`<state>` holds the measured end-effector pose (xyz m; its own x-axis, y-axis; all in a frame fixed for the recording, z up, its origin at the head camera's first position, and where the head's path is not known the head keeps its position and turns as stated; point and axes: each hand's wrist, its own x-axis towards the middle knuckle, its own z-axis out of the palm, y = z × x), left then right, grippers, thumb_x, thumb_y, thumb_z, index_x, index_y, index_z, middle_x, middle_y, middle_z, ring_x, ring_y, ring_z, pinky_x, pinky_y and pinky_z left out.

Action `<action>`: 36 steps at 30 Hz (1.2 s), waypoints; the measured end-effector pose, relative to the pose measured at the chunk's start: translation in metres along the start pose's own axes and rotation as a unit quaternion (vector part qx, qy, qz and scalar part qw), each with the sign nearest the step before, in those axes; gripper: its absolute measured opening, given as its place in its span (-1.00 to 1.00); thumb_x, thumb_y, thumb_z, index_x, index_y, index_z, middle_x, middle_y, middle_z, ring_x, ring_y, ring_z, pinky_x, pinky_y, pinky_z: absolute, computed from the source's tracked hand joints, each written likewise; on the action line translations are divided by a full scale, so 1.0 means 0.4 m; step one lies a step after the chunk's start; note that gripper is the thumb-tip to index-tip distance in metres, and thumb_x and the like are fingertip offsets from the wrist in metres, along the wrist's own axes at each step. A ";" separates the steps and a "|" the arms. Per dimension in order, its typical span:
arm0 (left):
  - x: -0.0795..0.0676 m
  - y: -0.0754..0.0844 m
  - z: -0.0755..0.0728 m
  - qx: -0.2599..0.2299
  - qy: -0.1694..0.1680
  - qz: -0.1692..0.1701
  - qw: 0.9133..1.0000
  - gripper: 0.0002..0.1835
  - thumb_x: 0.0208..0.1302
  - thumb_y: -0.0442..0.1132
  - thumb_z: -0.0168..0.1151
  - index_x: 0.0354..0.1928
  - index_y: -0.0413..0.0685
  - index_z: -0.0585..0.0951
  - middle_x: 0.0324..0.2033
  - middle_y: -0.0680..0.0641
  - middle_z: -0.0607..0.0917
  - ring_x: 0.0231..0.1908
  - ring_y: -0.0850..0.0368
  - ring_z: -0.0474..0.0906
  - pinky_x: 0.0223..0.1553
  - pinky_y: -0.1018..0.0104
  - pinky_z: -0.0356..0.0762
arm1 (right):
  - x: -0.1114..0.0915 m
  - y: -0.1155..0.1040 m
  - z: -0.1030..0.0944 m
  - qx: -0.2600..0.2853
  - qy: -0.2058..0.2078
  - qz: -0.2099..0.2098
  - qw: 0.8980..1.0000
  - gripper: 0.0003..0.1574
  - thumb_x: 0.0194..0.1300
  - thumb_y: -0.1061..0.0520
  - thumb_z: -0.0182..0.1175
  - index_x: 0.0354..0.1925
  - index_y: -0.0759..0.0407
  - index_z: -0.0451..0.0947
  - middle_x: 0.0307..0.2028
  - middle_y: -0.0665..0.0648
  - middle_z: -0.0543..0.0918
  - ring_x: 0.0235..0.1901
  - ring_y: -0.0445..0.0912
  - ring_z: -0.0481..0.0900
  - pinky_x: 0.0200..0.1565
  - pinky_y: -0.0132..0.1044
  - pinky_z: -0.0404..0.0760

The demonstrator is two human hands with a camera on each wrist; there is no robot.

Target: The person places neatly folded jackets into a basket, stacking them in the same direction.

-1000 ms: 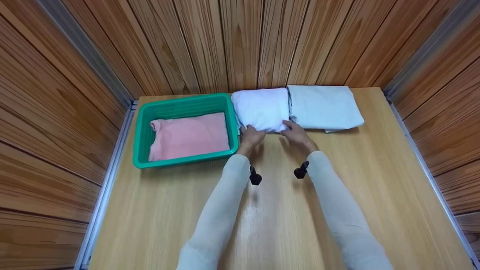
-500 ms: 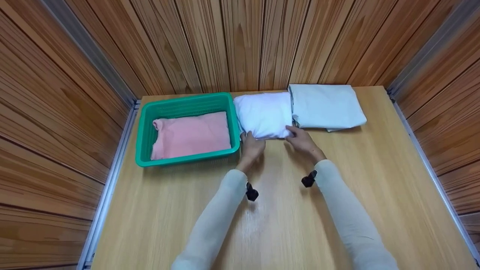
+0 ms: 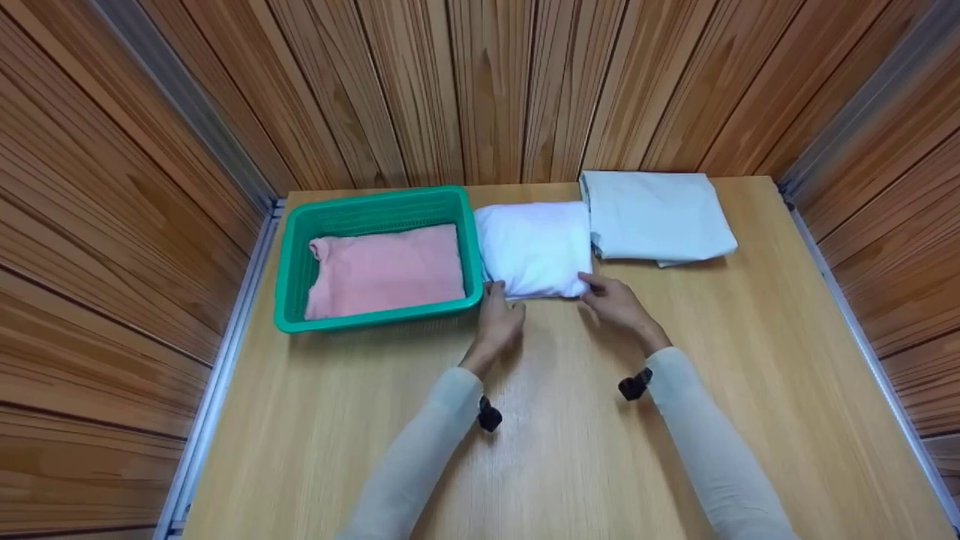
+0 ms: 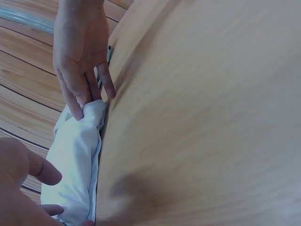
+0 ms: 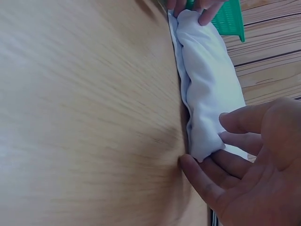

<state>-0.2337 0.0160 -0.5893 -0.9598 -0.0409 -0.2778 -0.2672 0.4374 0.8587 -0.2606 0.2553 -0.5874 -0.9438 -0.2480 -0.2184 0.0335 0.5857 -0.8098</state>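
Observation:
A folded white cloth (image 3: pixel 536 247) lies on the table in the middle of the head view, directly right of a green basket (image 3: pixel 379 320). My left hand (image 3: pixel 501 322) grips its near left corner, close against the basket's side. At the near right corner my right hand (image 3: pixel 619 304) holds the edge between thumb and fingers. From the right wrist view, the fingers reach around the end of the cloth (image 5: pixel 202 80), some at its underside. The left wrist view shows the cloth's layered near edge between both hands. Inside the basket a folded pink cloth (image 3: pixel 386 270) lies flat.
A larger folded pale cloth (image 3: pixel 660 217) sits at the back right, beside the white one. Wooden panel walls (image 3: pixel 487 90) enclose the back and sides of the wooden table (image 3: pixel 555 435). A black wrist camera (image 3: pixel 489 415) hangs by each sleeve.
Both hands have drawn the white cloth toward me, off the back wall, leaving a strip of table behind it. The basket, the pink cloth and the pale cloth stay in place.

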 end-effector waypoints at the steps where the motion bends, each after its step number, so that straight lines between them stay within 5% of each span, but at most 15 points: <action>1: -0.004 -0.003 -0.003 0.000 -0.001 0.001 1.000 -0.35 0.62 -0.23 0.05 0.63 -0.24 0.20 0.65 -0.26 0.21 0.63 -0.09 0.19 0.60 -0.03 0.24 | -0.006 0.002 -0.001 0.000 -0.001 -0.001 1.000 -0.33 0.66 0.15 0.01 0.61 0.27 0.25 0.56 0.38 0.35 0.49 0.25 0.41 0.40 0.12 0.49; 6: -0.027 -0.024 -0.027 -0.023 -0.003 -0.001 1.000 -0.49 0.59 -0.25 0.07 0.50 -0.20 0.38 0.45 -0.24 0.50 0.34 -0.10 0.53 0.42 -0.05 0.52 | -0.033 0.013 -0.007 0.018 -0.006 0.002 1.000 -0.40 0.67 0.15 -0.01 0.55 0.30 0.35 0.45 0.41 0.49 0.28 0.26 0.60 0.25 0.06 0.64; 17: -0.065 -0.061 -0.066 -0.031 -0.021 0.029 0.999 -0.58 0.58 -0.29 0.10 0.36 -0.29 0.51 0.21 -0.27 0.62 0.15 -0.08 0.56 0.27 0.00 0.61 | -0.067 0.021 -0.013 0.028 -0.017 0.014 0.999 -0.49 0.67 0.18 -0.01 0.44 0.32 0.50 0.29 0.40 0.62 0.08 0.17 0.65 0.08 -0.08 0.66; 25: -0.078 -0.039 -0.049 0.023 -0.007 0.051 0.998 -0.45 0.54 -0.29 0.15 0.49 -0.24 0.36 0.42 -0.32 0.49 0.43 -0.17 0.42 0.49 -0.13 0.41 | -0.053 0.014 -0.026 0.044 0.001 -0.005 0.999 -0.57 0.63 0.21 0.07 0.31 0.42 0.53 0.11 0.43 0.64 -0.14 -0.01 0.63 -0.10 -0.30 0.70; 28: -0.077 -0.028 -0.043 0.017 -0.009 0.056 0.998 -0.29 0.54 -0.29 0.14 0.64 -0.20 0.17 0.58 -0.31 0.30 0.58 -0.18 0.22 0.59 -0.13 0.24 | -0.040 0.007 -0.034 0.040 0.045 0.006 0.998 -0.58 0.62 0.18 0.07 0.25 0.44 0.51 0.14 0.44 0.62 -0.01 0.05 0.65 -0.11 -0.39 0.64; 33: -0.041 -0.018 -0.040 -0.036 -0.023 0.036 0.998 -0.10 0.58 -0.28 0.08 0.74 -0.08 -0.19 0.74 -0.16 -0.10 0.70 0.00 -0.10 0.68 -0.03 -0.05 | -0.008 -0.003 -0.042 0.046 0.064 0.046 0.996 -0.31 0.69 -0.04 -0.01 0.45 0.47 0.28 0.44 0.51 0.39 0.48 0.34 0.37 0.42 0.04 0.51; 36: -0.019 -0.023 -0.034 -0.067 -0.022 0.016 0.997 -0.09 0.62 -0.23 0.03 0.74 -0.03 -0.30 0.75 -0.11 -0.22 0.72 0.02 -0.26 0.70 0.00 -0.17 | 0.006 -0.008 -0.037 0.049 0.044 0.073 0.995 -0.16 0.70 -0.17 -0.07 0.56 0.44 0.13 0.53 0.51 0.27 0.54 0.35 0.26 0.53 0.20 0.33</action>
<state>-0.2250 0.0003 -0.5892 -0.9641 0.0111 -0.2652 -0.2485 0.3140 0.9163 -0.2679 0.2642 -0.5774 -0.9516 -0.0949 -0.2925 0.2000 0.5314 -0.8232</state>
